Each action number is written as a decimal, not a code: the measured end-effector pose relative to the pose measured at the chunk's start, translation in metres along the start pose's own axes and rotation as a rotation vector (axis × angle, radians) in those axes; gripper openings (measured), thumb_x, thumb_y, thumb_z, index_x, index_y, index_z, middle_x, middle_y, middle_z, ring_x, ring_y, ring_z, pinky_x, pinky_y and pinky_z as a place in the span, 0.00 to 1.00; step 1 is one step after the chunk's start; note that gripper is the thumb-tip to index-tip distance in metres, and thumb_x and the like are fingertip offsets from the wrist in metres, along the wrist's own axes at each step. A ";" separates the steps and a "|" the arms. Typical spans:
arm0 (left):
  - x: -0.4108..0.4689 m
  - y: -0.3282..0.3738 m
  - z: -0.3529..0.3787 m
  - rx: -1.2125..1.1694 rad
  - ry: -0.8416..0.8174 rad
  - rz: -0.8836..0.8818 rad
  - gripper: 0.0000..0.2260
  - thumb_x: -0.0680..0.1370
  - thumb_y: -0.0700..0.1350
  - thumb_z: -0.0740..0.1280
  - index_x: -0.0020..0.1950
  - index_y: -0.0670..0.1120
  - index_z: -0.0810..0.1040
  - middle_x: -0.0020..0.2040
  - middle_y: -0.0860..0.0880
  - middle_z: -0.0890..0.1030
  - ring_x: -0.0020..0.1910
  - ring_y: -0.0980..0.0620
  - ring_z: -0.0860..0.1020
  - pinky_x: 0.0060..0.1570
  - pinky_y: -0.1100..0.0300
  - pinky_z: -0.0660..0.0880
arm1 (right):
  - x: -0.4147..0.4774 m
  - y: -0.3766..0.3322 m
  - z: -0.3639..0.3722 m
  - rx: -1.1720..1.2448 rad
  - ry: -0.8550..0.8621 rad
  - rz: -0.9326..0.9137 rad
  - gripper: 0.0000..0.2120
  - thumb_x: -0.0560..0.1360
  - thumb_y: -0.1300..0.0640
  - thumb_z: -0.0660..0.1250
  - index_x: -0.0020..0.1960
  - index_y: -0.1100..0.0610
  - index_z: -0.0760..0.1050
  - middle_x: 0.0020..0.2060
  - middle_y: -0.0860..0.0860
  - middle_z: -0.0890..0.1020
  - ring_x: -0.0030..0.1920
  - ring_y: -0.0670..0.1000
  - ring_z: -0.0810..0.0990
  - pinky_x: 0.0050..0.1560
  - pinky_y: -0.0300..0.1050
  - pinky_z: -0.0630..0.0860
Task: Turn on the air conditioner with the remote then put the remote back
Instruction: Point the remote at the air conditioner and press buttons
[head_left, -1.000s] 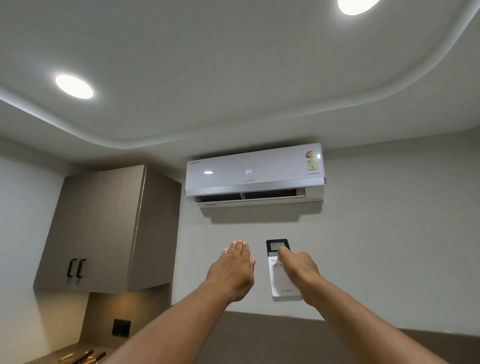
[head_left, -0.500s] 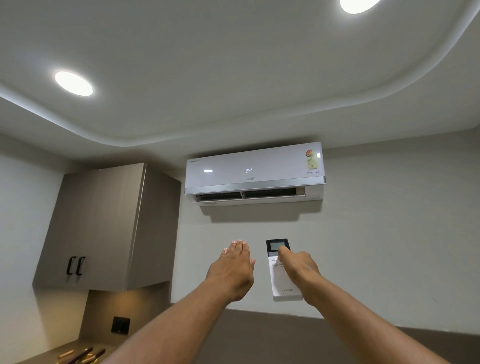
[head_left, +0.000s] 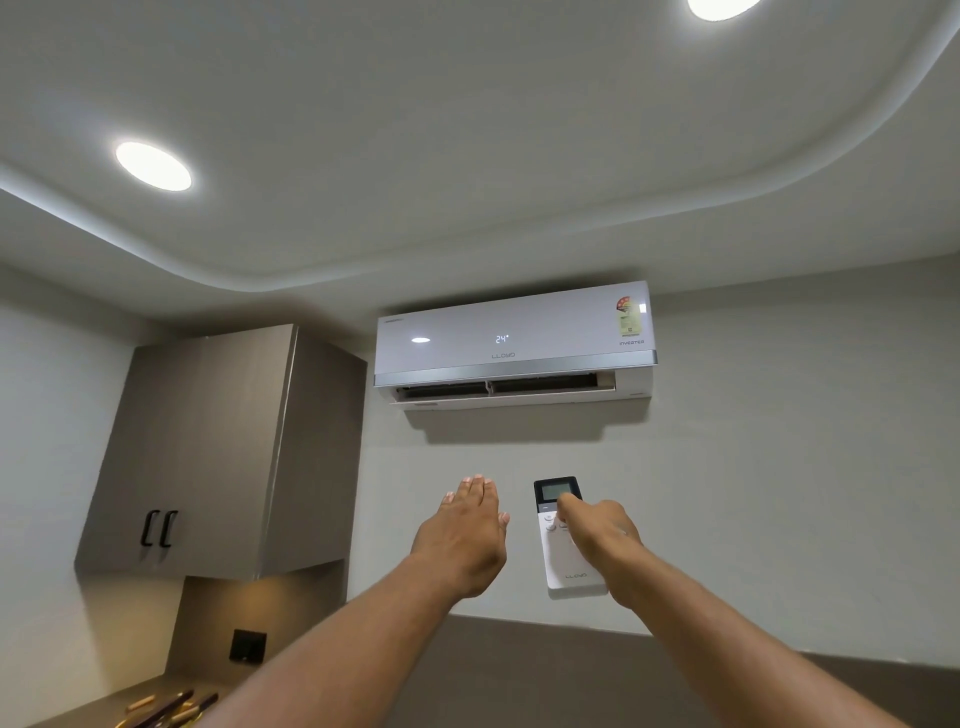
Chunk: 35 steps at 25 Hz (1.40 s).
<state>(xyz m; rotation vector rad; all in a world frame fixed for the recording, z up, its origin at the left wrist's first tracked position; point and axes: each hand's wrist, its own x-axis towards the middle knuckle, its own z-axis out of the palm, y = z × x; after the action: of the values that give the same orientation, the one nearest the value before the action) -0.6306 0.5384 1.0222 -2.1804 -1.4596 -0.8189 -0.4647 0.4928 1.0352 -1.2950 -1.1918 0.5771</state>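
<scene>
A white wall-mounted air conditioner (head_left: 514, 340) hangs high on the wall straight ahead. Its display reads 24 and its lower flap stands open. My right hand (head_left: 597, 535) is raised below it and grips a white remote (head_left: 569, 571) with a dark screen at the top. The thumb rests on the buttons just under the screen. My left hand (head_left: 465, 535) is held up flat beside the remote, palm away from me, fingers straight, holding nothing and apart from the remote.
A brown wall cabinet (head_left: 208, 452) with two black handles hangs at the left. Below it a counter (head_left: 104, 706) carries several wooden-handled utensils (head_left: 166, 709), and a black socket (head_left: 248, 646) sits on the wall. Round ceiling lights (head_left: 153, 166) shine above.
Both hands and the remote hold their places. The view has tilted a little, so the air conditioner sits slightly higher in the frame.
</scene>
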 end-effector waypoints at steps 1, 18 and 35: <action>0.000 0.000 0.000 0.000 0.000 0.001 0.26 0.83 0.52 0.44 0.79 0.43 0.45 0.80 0.46 0.46 0.78 0.49 0.46 0.74 0.54 0.45 | 0.000 0.000 0.001 0.000 0.000 -0.004 0.10 0.72 0.52 0.62 0.37 0.58 0.75 0.33 0.55 0.80 0.31 0.55 0.78 0.30 0.39 0.69; 0.002 -0.001 0.004 0.007 -0.014 -0.009 0.26 0.83 0.52 0.44 0.79 0.44 0.45 0.80 0.46 0.46 0.78 0.49 0.46 0.74 0.54 0.45 | 0.007 0.007 0.005 0.008 -0.021 -0.002 0.09 0.72 0.54 0.61 0.40 0.59 0.75 0.35 0.55 0.81 0.32 0.56 0.79 0.32 0.40 0.71; 0.006 0.004 -0.003 -0.074 0.001 -0.015 0.26 0.84 0.52 0.44 0.79 0.44 0.46 0.81 0.46 0.47 0.78 0.49 0.46 0.74 0.54 0.45 | 0.004 0.000 0.005 0.017 0.001 -0.005 0.09 0.73 0.53 0.60 0.40 0.58 0.75 0.35 0.56 0.80 0.34 0.57 0.79 0.34 0.42 0.72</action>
<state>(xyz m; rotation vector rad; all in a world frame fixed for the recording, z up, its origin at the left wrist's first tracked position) -0.6258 0.5389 1.0287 -2.2248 -1.4687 -0.8929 -0.4681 0.4981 1.0356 -1.2771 -1.1864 0.5823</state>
